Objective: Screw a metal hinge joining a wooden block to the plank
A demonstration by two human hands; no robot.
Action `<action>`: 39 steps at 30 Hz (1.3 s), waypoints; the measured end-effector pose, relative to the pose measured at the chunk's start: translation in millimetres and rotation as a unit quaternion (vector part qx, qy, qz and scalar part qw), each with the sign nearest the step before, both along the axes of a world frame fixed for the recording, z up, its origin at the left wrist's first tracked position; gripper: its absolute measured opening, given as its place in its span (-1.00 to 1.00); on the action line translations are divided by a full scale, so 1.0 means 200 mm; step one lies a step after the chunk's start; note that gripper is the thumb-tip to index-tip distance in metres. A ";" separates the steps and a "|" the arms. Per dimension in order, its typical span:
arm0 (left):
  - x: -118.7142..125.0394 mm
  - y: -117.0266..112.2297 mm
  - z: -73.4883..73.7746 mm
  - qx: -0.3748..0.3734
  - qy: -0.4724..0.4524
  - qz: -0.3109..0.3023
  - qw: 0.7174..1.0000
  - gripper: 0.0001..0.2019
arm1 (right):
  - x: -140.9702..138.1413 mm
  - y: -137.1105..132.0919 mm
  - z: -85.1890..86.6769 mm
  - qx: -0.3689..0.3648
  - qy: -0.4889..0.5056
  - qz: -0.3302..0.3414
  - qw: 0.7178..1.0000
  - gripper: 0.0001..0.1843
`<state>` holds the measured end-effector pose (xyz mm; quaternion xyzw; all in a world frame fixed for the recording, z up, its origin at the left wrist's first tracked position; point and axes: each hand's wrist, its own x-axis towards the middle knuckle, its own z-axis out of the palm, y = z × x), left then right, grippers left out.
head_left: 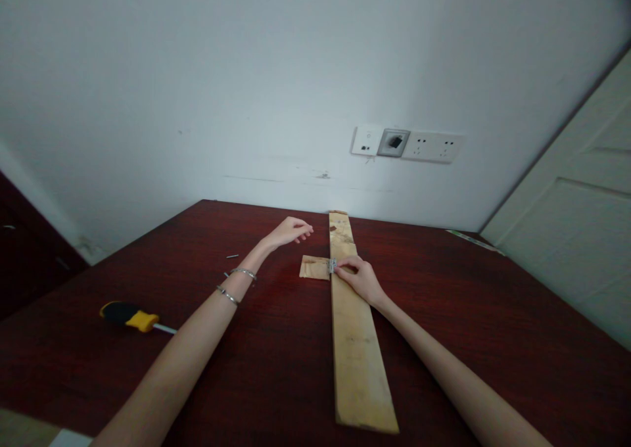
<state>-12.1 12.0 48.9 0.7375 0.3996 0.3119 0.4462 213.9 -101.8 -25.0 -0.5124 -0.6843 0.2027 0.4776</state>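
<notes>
A long pale wooden board (357, 342) lies lengthwise on the dark red table. A small wood piece (314, 268) sits against its left side. Where the two meet rests a small silver metal hinge (332, 265), its details too small to make out fully. My right hand (363, 281) pinches the hinge with thumb and fingertips, the hand resting over the board. To the left of the board my left hand (290, 231) hovers above the table, fingers loosely bent and apart, with nothing visible in them. Two bracelets circle that wrist.
A yellow and black screwdriver (131, 316) lies at the left, its shaft partly hidden behind my left forearm. A small metal screw or pin (233, 256) lies farther back. The wall with sockets (434, 147) borders the table's far edge; a white door (576, 190) stands right.
</notes>
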 end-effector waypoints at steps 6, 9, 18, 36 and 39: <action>0.00 -0.01 0.01 -0.001 0.011 -0.007 1.000 -0.74 | 0.00 -0.01 0.00 0.008 -0.010 0.002 1.000 -0.88; 0.00 -0.01 0.01 0.000 0.016 -0.011 1.000 -0.74 | 0.00 -0.01 0.00 0.012 -0.012 0.001 1.000 -0.88; 0.01 0.00 -0.01 -0.003 0.027 -0.018 0.999 -0.75 | 0.00 0.01 0.01 0.018 -0.032 0.023 0.999 -0.90; 0.00 -0.01 -0.01 -0.012 0.037 -0.015 0.999 -0.75 | 0.01 -0.01 0.01 0.009 -0.025 0.024 0.999 -0.85; 0.00 -0.02 -0.01 -0.011 0.042 -0.014 0.999 -0.75 | 0.02 -0.01 0.02 0.001 -0.009 0.023 1.000 -0.77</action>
